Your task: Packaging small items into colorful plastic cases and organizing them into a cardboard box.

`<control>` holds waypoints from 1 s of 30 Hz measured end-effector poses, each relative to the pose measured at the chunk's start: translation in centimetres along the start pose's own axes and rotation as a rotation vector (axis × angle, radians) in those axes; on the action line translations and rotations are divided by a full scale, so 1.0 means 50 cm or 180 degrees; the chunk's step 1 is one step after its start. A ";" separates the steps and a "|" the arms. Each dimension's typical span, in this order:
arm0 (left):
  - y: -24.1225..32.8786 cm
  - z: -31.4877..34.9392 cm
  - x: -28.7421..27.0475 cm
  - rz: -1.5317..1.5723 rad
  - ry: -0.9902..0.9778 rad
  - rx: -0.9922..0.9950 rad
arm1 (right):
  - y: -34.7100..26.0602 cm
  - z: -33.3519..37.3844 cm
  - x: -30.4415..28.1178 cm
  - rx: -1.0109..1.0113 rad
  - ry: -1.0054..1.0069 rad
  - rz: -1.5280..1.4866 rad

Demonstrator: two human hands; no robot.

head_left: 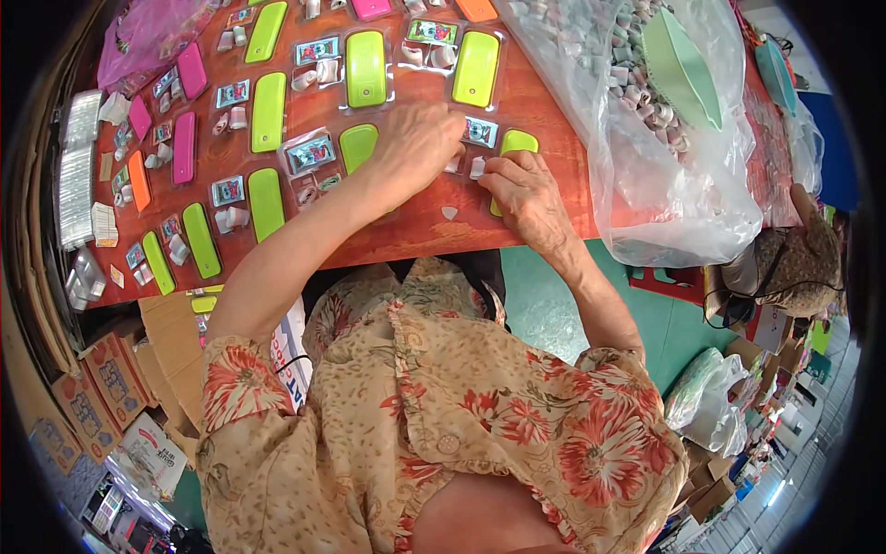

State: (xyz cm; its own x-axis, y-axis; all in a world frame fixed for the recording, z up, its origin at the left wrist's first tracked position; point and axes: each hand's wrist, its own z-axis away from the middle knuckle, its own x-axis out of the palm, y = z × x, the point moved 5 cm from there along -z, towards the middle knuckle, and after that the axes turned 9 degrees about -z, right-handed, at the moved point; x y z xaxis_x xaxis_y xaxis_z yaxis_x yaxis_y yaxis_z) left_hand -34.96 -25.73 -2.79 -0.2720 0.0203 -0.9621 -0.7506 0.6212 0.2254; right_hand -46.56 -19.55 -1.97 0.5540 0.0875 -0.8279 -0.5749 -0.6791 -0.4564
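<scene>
My left hand [415,152] is over a clear blister tray at the table's front, fingers bent and closed beside a blue sachet [480,131]. What its fingertips grip, if anything, is hidden. On the same tray's right side, my right hand [533,198] has its fingers bent together next to a small pale roll [477,167]. Whether they pinch anything does not show. A lime-green case [520,141] is partly covered by that hand. Another lime-green case [358,146] lies partly behind my left hand. A loose pale piece [449,213] rests near the table edge.
Rows of blister trays with green, pink and orange cases, sachets and rolls cover the red table [388,242]. At right, a clear plastic bag [637,198] holds many small rolls and a pale green basket [678,69]. Stacked clear trays [77,171] line the left edge.
</scene>
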 end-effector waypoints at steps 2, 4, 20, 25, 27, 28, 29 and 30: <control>0.007 0.024 -0.015 -0.0042 0.0401 -0.0031 | 0.000 0.006 -0.003 0.0003 0.0045 -0.0009; 0.014 0.051 -0.025 -0.0196 0.0508 0.0040 | 0.001 0.004 -0.004 -0.0012 0.0103 -0.0020; 0.057 0.080 -0.030 -0.0450 0.0293 0.0034 | 0.034 -0.038 -0.007 0.0513 -0.0102 0.0339; -0.007 0.064 -0.050 0.0631 0.0652 -0.0780 | 0.069 -0.136 -0.058 0.1199 0.0501 -0.0125; -0.049 0.044 -0.068 0.0362 0.0926 -0.0858 | 0.097 -0.191 -0.039 0.1538 0.0623 0.0191; -0.068 0.034 -0.076 0.0310 0.0993 -0.0964 | 0.116 -0.210 -0.018 0.1527 0.0722 0.0502; -0.088 0.027 -0.078 0.0283 0.1052 -0.1142 | 0.132 -0.227 0.005 0.1655 0.0612 0.0745; -0.096 0.022 -0.085 0.0273 0.1072 -0.1154 | 0.131 -0.234 0.024 0.1502 0.0651 0.0830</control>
State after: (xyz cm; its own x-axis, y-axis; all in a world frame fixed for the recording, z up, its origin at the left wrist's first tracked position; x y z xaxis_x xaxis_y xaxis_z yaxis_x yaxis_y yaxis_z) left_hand -29.53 -27.94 0.05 -0.4763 -0.2319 -0.8482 -0.8617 0.3149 0.3978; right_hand -42.59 -32.40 -2.15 0.4362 -0.2138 -0.8741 -0.8884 -0.2567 -0.3805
